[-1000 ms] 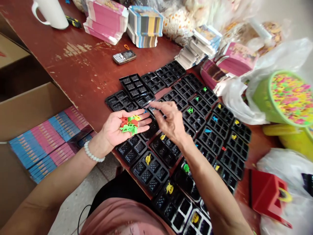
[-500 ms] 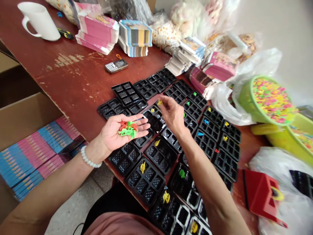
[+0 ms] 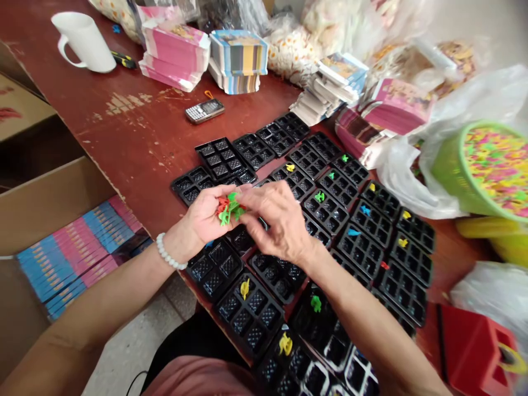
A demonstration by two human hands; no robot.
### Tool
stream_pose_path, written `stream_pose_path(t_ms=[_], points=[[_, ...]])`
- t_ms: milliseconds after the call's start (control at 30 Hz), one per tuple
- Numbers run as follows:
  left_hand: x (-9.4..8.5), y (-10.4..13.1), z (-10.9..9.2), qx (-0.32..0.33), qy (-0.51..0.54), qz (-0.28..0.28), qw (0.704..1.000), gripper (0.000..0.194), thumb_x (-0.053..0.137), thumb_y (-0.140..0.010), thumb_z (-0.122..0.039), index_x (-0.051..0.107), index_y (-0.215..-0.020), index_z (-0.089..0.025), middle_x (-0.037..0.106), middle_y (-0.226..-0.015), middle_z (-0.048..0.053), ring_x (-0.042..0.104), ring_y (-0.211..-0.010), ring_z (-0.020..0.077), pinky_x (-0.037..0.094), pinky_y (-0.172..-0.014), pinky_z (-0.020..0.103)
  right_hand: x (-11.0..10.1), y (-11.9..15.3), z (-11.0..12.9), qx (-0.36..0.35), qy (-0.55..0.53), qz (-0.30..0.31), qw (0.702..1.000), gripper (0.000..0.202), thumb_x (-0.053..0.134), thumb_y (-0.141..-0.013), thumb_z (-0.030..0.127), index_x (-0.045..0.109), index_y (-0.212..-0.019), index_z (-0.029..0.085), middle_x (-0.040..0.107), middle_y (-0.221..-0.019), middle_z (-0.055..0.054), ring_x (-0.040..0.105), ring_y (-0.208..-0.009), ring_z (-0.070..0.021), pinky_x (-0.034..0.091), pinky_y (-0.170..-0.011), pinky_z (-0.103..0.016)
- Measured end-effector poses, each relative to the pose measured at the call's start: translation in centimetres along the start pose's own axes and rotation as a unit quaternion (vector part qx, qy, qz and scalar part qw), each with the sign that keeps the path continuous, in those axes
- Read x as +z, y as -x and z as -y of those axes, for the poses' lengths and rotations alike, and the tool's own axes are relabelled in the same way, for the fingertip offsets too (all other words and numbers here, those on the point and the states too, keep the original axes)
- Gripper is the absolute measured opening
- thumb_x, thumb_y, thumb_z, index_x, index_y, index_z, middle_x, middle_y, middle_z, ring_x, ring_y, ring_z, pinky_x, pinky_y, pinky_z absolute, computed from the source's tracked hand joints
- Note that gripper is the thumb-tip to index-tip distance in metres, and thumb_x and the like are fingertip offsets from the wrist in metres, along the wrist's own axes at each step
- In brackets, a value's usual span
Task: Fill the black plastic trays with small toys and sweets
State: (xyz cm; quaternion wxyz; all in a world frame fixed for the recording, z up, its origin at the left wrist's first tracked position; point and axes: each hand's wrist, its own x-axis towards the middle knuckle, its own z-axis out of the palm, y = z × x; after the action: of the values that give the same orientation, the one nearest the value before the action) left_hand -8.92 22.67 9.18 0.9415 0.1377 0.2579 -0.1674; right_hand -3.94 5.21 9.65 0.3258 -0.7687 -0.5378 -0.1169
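Note:
My left hand [image 3: 206, 215], with a pale bead bracelet on its wrist, lies palm up and cups several small green and red plastic figures [image 3: 231, 210]. The fingertips of my right hand [image 3: 276, 220] are at these figures, thumb and fingers close together over the left fingers, partly hiding them. Under and around both hands lie black compartment trays [image 3: 247, 316]. Several trays hold one small figure in a compartment, such as a yellow one [image 3: 245, 289], a green one [image 3: 315, 303] and a blue one [image 3: 365, 210].
A phone [image 3: 205, 110], a white mug [image 3: 84, 44] and card stacks [image 3: 239, 55] are at the back. On the right stand a green tub [image 3: 457, 165] of small coloured pieces and a red holder [image 3: 470, 346]. A cardboard box [image 3: 49, 192] with packs is lower left.
My right hand has moved from over the trays back to my left palm. The yellow figure it held now lies in a back tray. The view has shifted slightly.

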Motion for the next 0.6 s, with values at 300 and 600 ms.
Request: stream_pose_path(t_ms=[300, 600], points=[[0.1, 0.2, 0.7, 0.000, 0.006, -0.004, 1.000, 0.033, 0.038, -0.100, -0.013, 0.069, -0.103, -0.004, 0.073, -0.080, 0.016, 0.073, -0.069, 0.0239, 0.065, -0.064, 0.034, 0.4, 1.4, 0.3, 0.043, -0.042, -0.009, 0.998, 0.025, 0.055, -0.106, 0.029, 0.073, -0.122, 0.024, 0.074, -0.116, -0.008, 0.069, -0.105, -0.0197, 0.058, -0.093, -0.039], [1.9, -0.6, 0.6, -0.022, -0.034, -0.035, 0.999, 0.032, 0.042, -0.089, 0.006, 0.063, -0.107, -0.007, 0.068, -0.085, 0.014, 0.064, -0.059, 0.0140, 0.041, -0.037, 0.014, -4.4, -0.5, -16.9, 0.363, 0.108, -0.185, 0.907, 0.020, 0.067, -0.091, 0.024, 0.079, -0.104, 0.016, 0.079, -0.095, -0.007, 0.071, -0.083, -0.0214, 0.054, -0.088, -0.037]])
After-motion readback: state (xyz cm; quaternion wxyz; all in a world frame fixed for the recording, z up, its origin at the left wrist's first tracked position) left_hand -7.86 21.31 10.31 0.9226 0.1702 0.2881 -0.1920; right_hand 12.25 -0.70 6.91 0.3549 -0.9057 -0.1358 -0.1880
